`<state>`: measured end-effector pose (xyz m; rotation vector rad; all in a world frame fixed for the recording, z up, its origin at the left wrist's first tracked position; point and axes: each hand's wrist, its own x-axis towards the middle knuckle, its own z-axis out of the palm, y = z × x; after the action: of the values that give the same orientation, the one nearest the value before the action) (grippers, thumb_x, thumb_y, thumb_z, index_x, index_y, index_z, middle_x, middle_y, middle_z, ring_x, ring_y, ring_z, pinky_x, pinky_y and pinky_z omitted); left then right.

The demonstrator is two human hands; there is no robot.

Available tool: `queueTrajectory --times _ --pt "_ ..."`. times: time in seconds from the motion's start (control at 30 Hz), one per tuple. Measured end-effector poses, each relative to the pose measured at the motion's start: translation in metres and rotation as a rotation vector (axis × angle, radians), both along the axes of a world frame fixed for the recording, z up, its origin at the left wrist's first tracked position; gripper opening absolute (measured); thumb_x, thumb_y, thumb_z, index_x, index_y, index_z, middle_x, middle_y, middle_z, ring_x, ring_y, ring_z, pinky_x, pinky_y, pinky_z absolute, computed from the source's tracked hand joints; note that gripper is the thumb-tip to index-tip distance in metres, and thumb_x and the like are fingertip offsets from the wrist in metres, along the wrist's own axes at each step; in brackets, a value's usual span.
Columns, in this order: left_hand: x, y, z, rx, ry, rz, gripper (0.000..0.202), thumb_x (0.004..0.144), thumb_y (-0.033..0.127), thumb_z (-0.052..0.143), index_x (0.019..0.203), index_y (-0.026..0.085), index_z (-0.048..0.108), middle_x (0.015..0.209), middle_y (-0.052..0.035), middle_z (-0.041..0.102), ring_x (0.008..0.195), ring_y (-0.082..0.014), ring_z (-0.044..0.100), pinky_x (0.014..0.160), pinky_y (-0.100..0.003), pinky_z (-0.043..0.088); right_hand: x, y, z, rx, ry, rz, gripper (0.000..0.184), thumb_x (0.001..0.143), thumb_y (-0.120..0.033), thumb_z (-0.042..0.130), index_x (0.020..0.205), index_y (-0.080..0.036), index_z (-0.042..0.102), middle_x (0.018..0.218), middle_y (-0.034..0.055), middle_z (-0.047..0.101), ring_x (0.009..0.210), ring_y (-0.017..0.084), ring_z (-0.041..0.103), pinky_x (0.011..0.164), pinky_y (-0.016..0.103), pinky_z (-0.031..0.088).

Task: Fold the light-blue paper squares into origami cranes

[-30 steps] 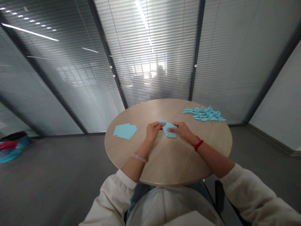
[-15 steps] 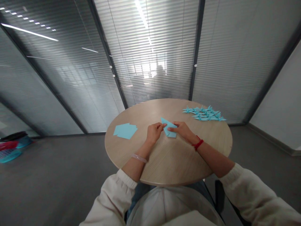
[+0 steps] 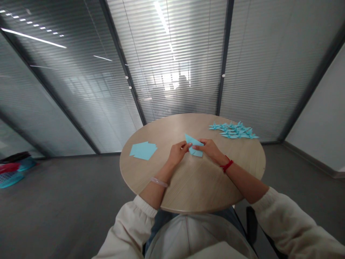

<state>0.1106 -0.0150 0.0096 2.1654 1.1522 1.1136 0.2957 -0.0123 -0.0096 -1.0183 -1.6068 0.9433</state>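
Observation:
A partly folded sheet of light blue origami paper (image 3: pixel 196 152) is held between my two hands, over the middle of the round table. My left hand (image 3: pixel 178 151) pinches its left edge between thumb and fingers. At its right edge, my right hand (image 3: pixel 210 148) grips it, thumb on the front face and fingers behind. One pointed corner sticks up between the hands. The fingertips behind the paper are hidden. To the left lies a loose stack of blue paper sheets (image 3: pixel 143 150). Several folded blue paper cranes (image 3: pixel 238 130) stand in rows at the far right.
The round wooden table (image 3: pixel 199 194) reaches close to my lap. Glass partitions with blinds (image 3: pixel 178 97) stand behind it. A blue basket with a red lining (image 3: pixel 11 176) is on the floor at the far left. A dark chair armrest (image 3: pixel 251 225) is at my right.
My left thumb and fingers have shifted slightly right along the folded paper. Both hands keep hold of it; the stack and the cranes stay as they were.

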Motion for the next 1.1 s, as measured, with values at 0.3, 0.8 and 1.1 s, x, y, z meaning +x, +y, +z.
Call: queueTrajectory --times 0.3,0.8,1.1 --pt "0.000 0.001 0.001 0.149 0.137 0.020 0.039 0.087 0.046 0.044 0.060 0.018 0.048 0.060 -0.0004 0.052 0.062 -0.0134 0.047 0.061 -0.024 0.036 -0.002 -0.001 0.001 -0.025 0.043 0.062 0.043 0.061 -0.052 0.072 0.083 -0.015 0.068 0.074 0.0006 0.065 0.067 0.016 0.059 0.063 0.025 0.045" --pt "0.001 0.005 -0.006 0.103 0.092 -0.101 0.041 0.092 0.046 0.037 0.066 0.018 0.051 0.069 -0.0003 0.049 0.065 -0.0123 0.051 0.064 -0.024 0.042 0.000 -0.004 0.003 0.014 0.036 -0.005 0.045 0.064 -0.056 0.069 0.081 -0.015 0.066 0.072 0.0010 0.063 0.064 0.016 0.056 0.058 0.025 0.043" --pt "0.001 0.000 0.001 0.307 0.255 -0.018 0.037 0.093 0.035 0.039 0.061 0.018 0.044 0.069 -0.0017 0.043 0.070 -0.0155 0.045 0.067 -0.027 0.036 -0.003 -0.005 0.004 -0.083 0.149 0.136 0.042 0.058 -0.051 0.075 0.080 -0.017 0.067 0.075 0.0015 0.067 0.070 0.019 0.062 0.066 0.030 0.049"
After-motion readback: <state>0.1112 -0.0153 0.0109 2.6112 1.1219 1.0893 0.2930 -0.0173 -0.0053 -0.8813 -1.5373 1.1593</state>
